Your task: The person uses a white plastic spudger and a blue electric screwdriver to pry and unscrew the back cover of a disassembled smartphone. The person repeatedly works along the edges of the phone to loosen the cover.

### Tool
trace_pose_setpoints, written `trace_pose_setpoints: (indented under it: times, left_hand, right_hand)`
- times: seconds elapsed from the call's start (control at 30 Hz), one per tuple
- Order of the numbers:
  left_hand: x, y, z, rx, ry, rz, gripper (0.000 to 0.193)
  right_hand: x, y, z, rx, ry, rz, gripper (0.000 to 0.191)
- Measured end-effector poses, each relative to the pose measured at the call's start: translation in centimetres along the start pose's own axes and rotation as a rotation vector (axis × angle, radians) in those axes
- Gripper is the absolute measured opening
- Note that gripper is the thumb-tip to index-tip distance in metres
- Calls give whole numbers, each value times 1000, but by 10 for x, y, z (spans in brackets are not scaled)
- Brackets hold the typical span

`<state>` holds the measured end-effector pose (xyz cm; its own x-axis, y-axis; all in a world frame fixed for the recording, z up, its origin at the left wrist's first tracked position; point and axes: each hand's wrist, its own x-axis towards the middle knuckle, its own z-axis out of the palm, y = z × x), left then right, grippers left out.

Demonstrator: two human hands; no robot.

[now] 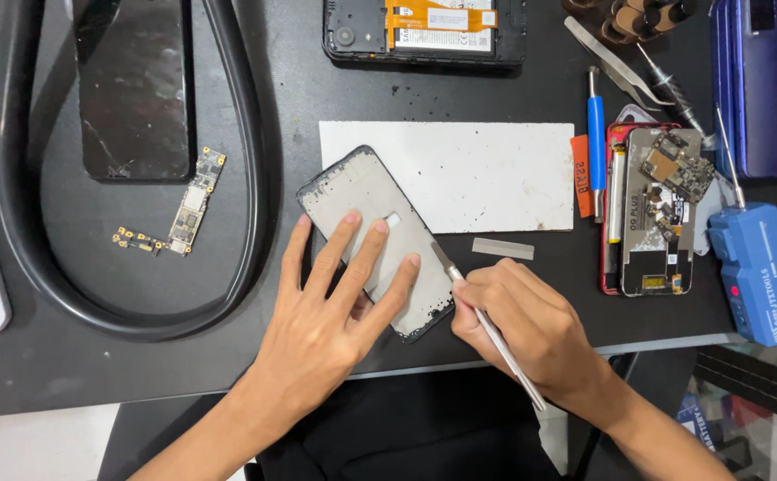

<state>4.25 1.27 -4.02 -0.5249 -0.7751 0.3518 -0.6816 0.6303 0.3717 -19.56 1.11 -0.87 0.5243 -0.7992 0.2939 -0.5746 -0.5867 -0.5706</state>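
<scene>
From the head camera, the left hand (pixel 317 330) lies flat with fingers spread on a gray phone frame (pixel 378 239) (it sits tilted on the dark surface (pixel 68 365), partly over a white board (pixel 477 174)). The right hand (pixel 526 334) pinches a thin metal tool (pixel 488 328), its tip touching the frame's right edge. A blue screwdriver (pixel 596 142) lies well apart.

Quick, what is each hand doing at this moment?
Left hand: open, fingers spread flat on the phone frame.
Right hand: closed around a thin metal tool, tip at the frame's edge.
</scene>
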Motion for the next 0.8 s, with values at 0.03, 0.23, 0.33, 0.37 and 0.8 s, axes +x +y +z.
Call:
trace_pose_setpoints:
  times: [0.03,0.23,0.33,0.37,0.8]
  left_hand:
    - [0,0,-1,-6,2,-2,58]
    - [-1,0,-3,-52,-19,2,60]
    - [-1,0,-4,-56,-16,9,60]
    - [0,1,-4,-55,-17,9,60]
    - [-2,-1,-5,-24,13,18,60]
  right_hand:
    - [0,-1,-1,-2,-1,3,26]
    - [-2,-6,-4,-32,-14,6,25]
    - [-2,-2,1,-49,5,2,26]
    - [-2,-1,2,-52,12,0,26]
    - [-27,-8,4,205,151,251,22]
